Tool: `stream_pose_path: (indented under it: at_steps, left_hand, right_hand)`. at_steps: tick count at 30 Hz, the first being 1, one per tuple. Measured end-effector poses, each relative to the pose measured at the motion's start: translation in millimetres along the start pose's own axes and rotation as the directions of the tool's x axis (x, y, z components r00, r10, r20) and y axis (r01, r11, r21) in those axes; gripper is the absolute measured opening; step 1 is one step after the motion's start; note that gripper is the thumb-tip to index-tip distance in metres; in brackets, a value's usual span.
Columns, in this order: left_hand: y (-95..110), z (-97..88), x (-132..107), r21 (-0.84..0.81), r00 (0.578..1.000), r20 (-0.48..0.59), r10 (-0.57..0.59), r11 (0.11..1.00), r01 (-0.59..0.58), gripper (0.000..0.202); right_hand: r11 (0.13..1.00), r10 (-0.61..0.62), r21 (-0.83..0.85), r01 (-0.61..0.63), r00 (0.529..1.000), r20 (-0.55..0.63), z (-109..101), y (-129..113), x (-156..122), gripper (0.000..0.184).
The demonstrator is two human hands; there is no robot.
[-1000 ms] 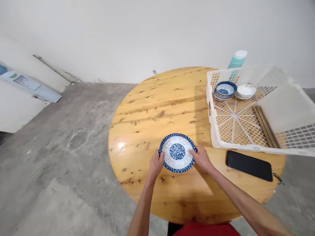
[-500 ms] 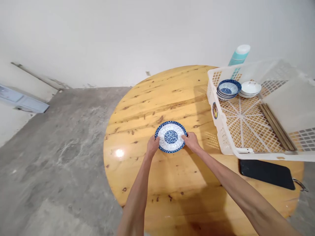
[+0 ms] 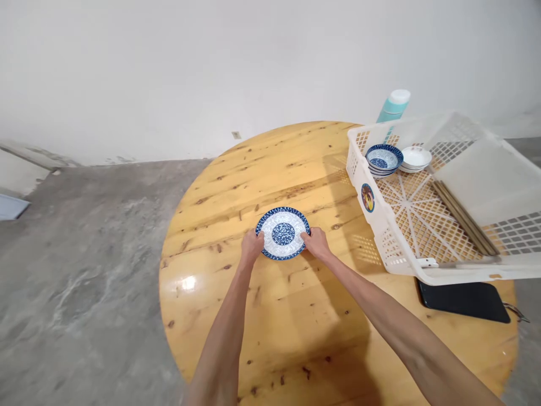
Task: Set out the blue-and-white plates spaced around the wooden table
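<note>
Both hands on the plate [image 3: 283, 233] — left hand [image 3: 252, 247] grips its left rim, right hand [image 3: 315, 243] its right rim, fingers closed on the edge. Plate sits flat near the middle of the table [image 3: 270, 316]. Crate [image 3: 422, 265] to the right holds bowls [image 3: 384, 159]; phone [image 3: 462, 300] just beside it.

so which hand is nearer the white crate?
Right. The right hand grips the near-right rim of the blue plate, on the side facing the white crate. The left hand grips the plate's opposite rim, farther from the crate.
</note>
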State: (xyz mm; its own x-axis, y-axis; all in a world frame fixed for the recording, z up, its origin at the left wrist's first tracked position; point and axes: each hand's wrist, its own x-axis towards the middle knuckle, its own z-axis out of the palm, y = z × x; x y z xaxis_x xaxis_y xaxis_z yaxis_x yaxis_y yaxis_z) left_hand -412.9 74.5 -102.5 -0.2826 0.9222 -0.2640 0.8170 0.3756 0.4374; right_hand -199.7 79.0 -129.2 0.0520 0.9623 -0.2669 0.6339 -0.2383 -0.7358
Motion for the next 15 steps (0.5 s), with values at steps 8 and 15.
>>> stream_pose_path:
  at_steps: [8,15]
  left_hand:
    - [-2.4,-3.5,14.5,0.031,1.0,0.008,-0.003,1.0,0.003,0.029]
    - [-1.3,-2.1,8.6,0.016,0.999,0.035,-0.024,1.0,0.024,0.028]
  right_hand:
    - [0.983,-0.044,-0.177,0.051,0.998,0.046,-0.3,-12.1,7.6,0.026]
    - [0.987,-0.024,-0.157,0.035,0.997,0.075,-0.9,-13.2,6.8,0.025]
